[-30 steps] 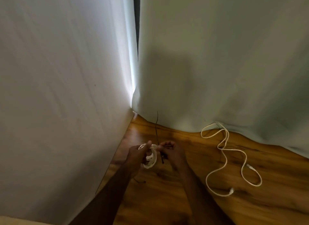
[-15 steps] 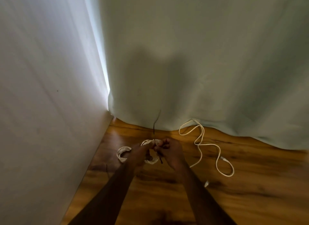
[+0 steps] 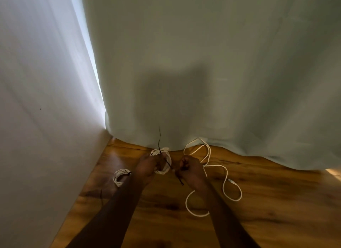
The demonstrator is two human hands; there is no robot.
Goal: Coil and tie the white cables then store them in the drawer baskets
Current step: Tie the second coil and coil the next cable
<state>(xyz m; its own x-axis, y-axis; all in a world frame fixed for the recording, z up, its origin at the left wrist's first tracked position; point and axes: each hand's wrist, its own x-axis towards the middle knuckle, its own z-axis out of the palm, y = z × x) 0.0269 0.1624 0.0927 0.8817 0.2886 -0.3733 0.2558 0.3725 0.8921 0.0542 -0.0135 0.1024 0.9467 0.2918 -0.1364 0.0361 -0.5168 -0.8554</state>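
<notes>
- The left hand point(image 3: 147, 166) grips a small coil of white cable point(image 3: 162, 161), fingers curled round the bundle, held just above the glossy brown wooden floor point(image 3: 276, 201).
- A thin black tie point(image 3: 167, 161) crosses the front of that coil; one end sticks straight up past the hem of the pale green curtain point(image 3: 203, 72), the other runs down and right toward the right hand point(image 3: 191, 172).
- The right hand sits just right of the coil, fingers curled in a pinch on the lower stretch of the black tie, whose tip pokes out below the fist.
- A second white cable coil point(image 3: 120, 176), already bound with a dark tie, lies on the floor left of the held coil, partly hidden by the left forearm.
- A loose white cable point(image 3: 225, 175) snakes in open loops over the floor right of the held coil, from the curtain hem down past the right wrist; a small connector shows along it.
- A short dark strip point(image 3: 101, 197), possibly another tie, lies on the floor below the bound coil.
- A white wall point(image 3: 46, 118) stands left of the held coil, meeting the curtain at a bright gap.
</notes>
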